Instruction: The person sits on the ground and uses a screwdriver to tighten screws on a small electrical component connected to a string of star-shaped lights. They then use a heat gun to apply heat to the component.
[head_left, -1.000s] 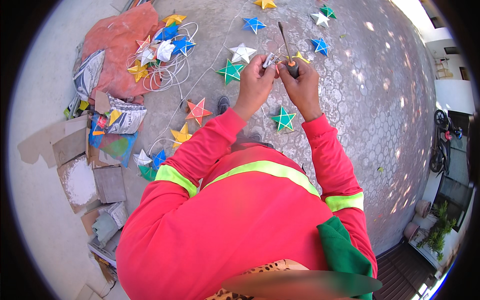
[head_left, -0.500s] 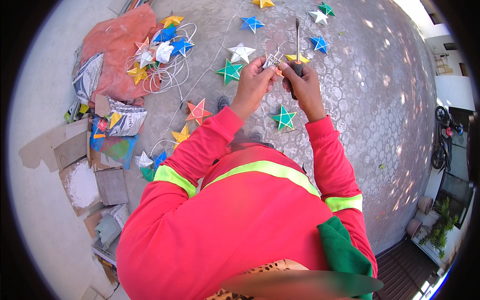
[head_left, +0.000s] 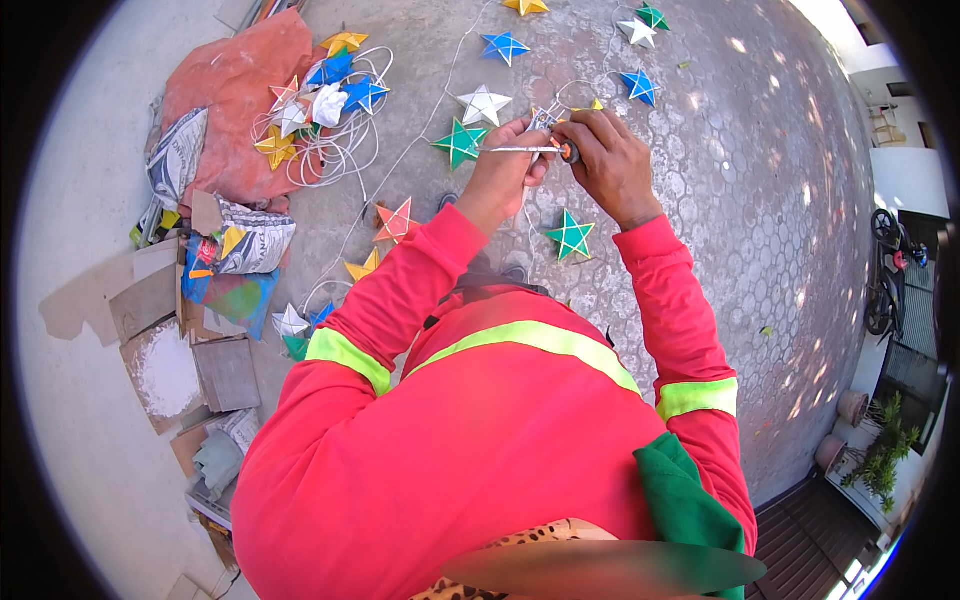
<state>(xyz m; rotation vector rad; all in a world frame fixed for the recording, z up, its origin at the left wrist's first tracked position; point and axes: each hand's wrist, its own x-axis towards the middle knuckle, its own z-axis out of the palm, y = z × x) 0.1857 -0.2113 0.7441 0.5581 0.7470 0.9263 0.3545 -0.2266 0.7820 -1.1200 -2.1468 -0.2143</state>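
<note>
Steel-grey shows in the shaft of a screwdriver (head_left: 522, 150), held level above the ground (head_left: 755, 215), tip toward the left, the shaft crossing in front of the left grip (head_left: 508, 167). The right grip (head_left: 613, 165) has its fingers closed about the dark handle, with an orange collar showing. The left grip pinches a small pale fitting (head_left: 541, 119) with metallic parts, which sits between the two sets of fingertips; whether the right fingers touch it too is hidden. A thin wire (head_left: 574, 84) loops away from beside the fitting.

Below the hands, star lanterns lie on the ground: a green star (head_left: 461, 144) just beside the left grip, a white star (head_left: 484, 105) just beyond it, a yellow star (head_left: 597, 104) partly covered by the right fingers, and another green star (head_left: 570, 237) between the forearms. Others, such as a blue star (head_left: 504, 48), lie toward the ground's far edge. A red star (head_left: 396, 221) lies near the left sleeve.

At the ground's left edge, beside the wall (head_left: 80, 220), an orange sheet (head_left: 222, 90) is spread; on its right edge more stars rest among coils of white cable (head_left: 341, 150). Sheets of cardboard (head_left: 226, 373) lie nearer the body. Along the ground's right edge are a motorbike (head_left: 882, 290) and a potted plant (head_left: 885, 460).
</note>
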